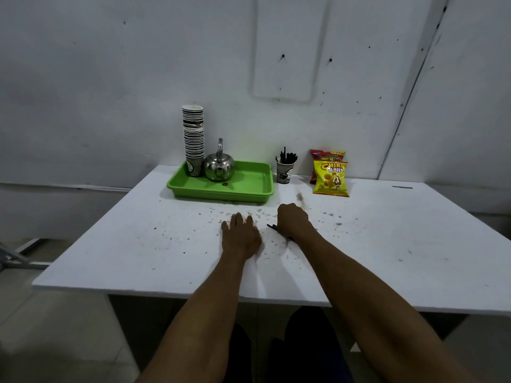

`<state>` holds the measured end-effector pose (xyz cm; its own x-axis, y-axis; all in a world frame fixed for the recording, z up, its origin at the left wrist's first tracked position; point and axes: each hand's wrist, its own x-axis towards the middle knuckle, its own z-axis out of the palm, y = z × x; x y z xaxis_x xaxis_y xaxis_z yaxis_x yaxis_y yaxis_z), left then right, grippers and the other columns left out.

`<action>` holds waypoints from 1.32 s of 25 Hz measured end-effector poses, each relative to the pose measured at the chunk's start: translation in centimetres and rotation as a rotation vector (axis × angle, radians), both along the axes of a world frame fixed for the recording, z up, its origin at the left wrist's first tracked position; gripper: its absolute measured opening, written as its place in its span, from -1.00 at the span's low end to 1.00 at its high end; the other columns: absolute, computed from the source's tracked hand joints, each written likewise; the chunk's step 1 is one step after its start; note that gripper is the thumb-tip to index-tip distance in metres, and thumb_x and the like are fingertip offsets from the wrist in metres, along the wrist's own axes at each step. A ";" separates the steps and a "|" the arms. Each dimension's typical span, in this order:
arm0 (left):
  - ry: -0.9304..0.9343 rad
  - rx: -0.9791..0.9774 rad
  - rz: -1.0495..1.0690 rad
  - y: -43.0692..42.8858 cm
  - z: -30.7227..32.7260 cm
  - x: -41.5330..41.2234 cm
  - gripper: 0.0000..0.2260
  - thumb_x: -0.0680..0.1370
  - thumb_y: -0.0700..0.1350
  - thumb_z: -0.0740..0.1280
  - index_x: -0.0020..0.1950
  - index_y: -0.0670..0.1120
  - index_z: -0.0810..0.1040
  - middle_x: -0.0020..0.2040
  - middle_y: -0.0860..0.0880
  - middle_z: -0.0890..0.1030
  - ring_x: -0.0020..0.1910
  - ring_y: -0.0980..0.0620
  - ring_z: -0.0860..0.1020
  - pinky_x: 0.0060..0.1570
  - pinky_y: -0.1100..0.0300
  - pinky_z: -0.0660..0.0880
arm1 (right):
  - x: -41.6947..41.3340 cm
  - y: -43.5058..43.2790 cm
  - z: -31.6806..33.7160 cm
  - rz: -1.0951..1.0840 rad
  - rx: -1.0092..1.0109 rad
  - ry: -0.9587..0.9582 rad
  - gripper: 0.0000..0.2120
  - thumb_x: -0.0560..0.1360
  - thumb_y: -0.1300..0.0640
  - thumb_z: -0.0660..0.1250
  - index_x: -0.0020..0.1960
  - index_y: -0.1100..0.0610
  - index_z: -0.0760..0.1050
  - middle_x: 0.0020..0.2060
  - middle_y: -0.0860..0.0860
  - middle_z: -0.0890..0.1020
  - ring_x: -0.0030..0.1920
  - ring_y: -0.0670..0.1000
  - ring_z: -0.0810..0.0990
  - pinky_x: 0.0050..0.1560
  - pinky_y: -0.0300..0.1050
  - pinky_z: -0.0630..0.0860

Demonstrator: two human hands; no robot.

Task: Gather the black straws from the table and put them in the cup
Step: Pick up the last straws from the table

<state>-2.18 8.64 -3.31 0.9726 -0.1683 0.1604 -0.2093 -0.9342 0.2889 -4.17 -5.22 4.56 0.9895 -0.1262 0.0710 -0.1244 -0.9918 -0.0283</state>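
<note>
White and speckled with dark stains, the table [387,244] is seen from above with both forearms stretched over it. The right hand [292,218] is curled into a fist around a few black straws [272,226], whose ends are seen poking out to the left of the fist, low over the table top (a further dark tip shows at the wrist side). The left hand [240,233] is laid flat, palm down, fingers released and holding nothing, just beside the right one. Further back, a paper cup [284,171] already stocked with upright black straws is placed between a green tray [249,189] and two snack packets [330,175]. On the tray, a steel kettle [219,165] is set next to a tall stack of cups [193,139].
</note>
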 end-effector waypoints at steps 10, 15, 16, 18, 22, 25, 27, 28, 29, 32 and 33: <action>0.015 0.064 -0.006 -1.2 0.1 0.0 -0.47 0.64 0.11 -0.04 0.58 -0.07 0.12 0.59 -0.26 0.07 0.59 -0.18 0.00 0.52 -0.23 -0.05 | 0.3 -1.8 -0.6 0.054 -0.112 0.007 -0.72 0.47 0.22 0.32 0.17 0.22 0.49 0.16 0.19 0.56 0.17 0.19 0.59 0.07 0.01 0.55; 0.012 0.058 -0.012 -1.5 0.3 0.0 -0.48 0.63 0.10 -0.01 0.56 -0.07 0.16 0.58 -0.26 0.11 0.58 -0.21 0.03 0.51 -0.26 -0.04 | 0.5 -1.8 -0.9 0.036 -0.086 0.009 -0.74 0.48 0.23 0.30 0.16 0.21 0.49 0.14 0.16 0.59 0.15 0.18 0.60 0.06 0.00 0.54; 0.006 0.054 -0.023 -1.7 0.3 0.1 -0.49 0.63 0.10 0.00 0.55 -0.07 0.19 0.58 -0.25 0.13 0.58 -0.21 0.04 0.51 -0.26 -0.03 | 0.6 -1.9 -0.9 0.018 -0.062 0.001 -0.74 0.49 0.22 0.30 0.17 0.20 0.49 0.14 0.16 0.59 0.15 0.18 0.59 0.06 -0.01 0.53; -0.015 0.048 -0.053 -2.4 0.3 0.3 -0.52 0.63 0.09 0.01 0.52 -0.06 0.23 0.56 -0.23 0.17 0.57 -0.19 0.08 0.51 -0.24 0.01 | 0.8 -2.4 -0.9 -0.022 0.000 -0.024 -0.75 0.48 0.21 0.30 0.16 0.20 0.48 0.13 0.16 0.59 0.15 0.19 0.58 0.05 -0.03 0.53; -0.017 0.056 -0.078 -4.1 0.2 0.5 -0.53 0.63 0.08 0.00 0.51 -0.06 0.23 0.55 -0.23 0.20 0.56 -0.19 0.10 0.49 -0.23 0.03 | 2.0 -4.1 -0.4 -0.076 0.218 -0.112 -0.81 0.45 0.24 0.34 0.03 0.29 0.53 0.01 0.23 0.62 0.06 0.24 0.61 -0.12 -0.06 0.49; -0.022 0.029 -0.057 -5.1 0.2 0.8 -0.55 0.64 0.05 0.00 0.50 -0.07 0.26 0.54 -0.23 0.21 0.55 -0.21 0.11 0.49 -0.24 0.02 | 3.5 -5.2 0.0 -0.078 0.492 -0.365 -0.86 0.42 0.26 0.34 -0.07 0.28 0.62 -0.12 0.22 0.68 -0.05 0.24 0.65 -0.20 -0.09 0.49; -0.032 0.002 -0.063 -5.6 0.3 1.0 -0.56 0.64 0.03 0.00 0.48 -0.07 0.28 0.54 -0.23 0.22 0.55 -0.19 0.12 0.49 -0.23 0.03 | 3.3 -5.4 -0.4 -0.079 0.717 -0.620 -0.89 0.46 0.26 0.33 -0.08 0.23 0.63 -0.17 0.16 0.71 -0.11 0.18 0.67 -0.16 -0.04 0.55; -0.030 -0.006 -0.074 -5.8 0.4 1.2 -0.56 0.64 0.03 0.00 0.48 -0.07 0.28 0.54 -0.22 0.22 0.56 -0.17 0.11 0.50 -0.22 0.02 | 2.8 -5.4 -0.8 -0.088 0.791 -0.714 -0.90 0.48 0.26 0.33 -0.07 0.22 0.62 -0.18 0.14 0.72 -0.14 0.15 0.68 -0.16 -0.05 0.55; -0.022 -0.011 -0.083 -5.8 0.5 1.3 -0.56 0.64 0.03 0.00 0.50 -0.07 0.26 0.55 -0.21 0.21 0.57 -0.15 0.10 0.52 -0.21 0.01 | 2.4 -5.3 -1.5 -0.101 0.819 -0.770 -0.90 0.50 0.25 0.33 -0.04 0.22 0.61 -0.17 0.12 0.72 -0.14 0.12 0.68 -0.17 -0.10 0.52; -0.032 -0.018 -0.098 -6.0 0.4 1.5 -0.55 0.65 0.02 0.01 0.52 -0.08 0.24 0.56 -0.20 0.20 0.58 -0.13 0.09 0.53 -0.20 -0.02 | 1.7 -5.5 -3.3 -0.108 0.844 -0.826 -0.84 0.49 0.26 0.37 0.05 0.23 0.62 -0.10 0.10 0.73 -0.10 0.06 0.70 -0.14 -0.23 0.47; -0.035 -0.023 -0.101 -6.0 0.4 1.6 -0.55 0.65 0.02 0.01 0.52 -0.07 0.25 0.56 -0.20 0.20 0.58 -0.13 0.09 0.53 -0.20 -0.02 | 1.8 -5.8 -3.7 -0.091 0.885 -0.814 -0.82 0.47 0.27 0.38 0.07 0.24 0.62 -0.08 0.10 0.73 -0.08 0.06 0.71 -0.08 -0.20 0.54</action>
<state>-0.56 2.60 -2.92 0.9446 -0.2610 0.1987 -0.3123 -0.9011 0.3008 -2.39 -11.03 0.85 0.6800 -0.5132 0.5237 0.1779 -0.5774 -0.7968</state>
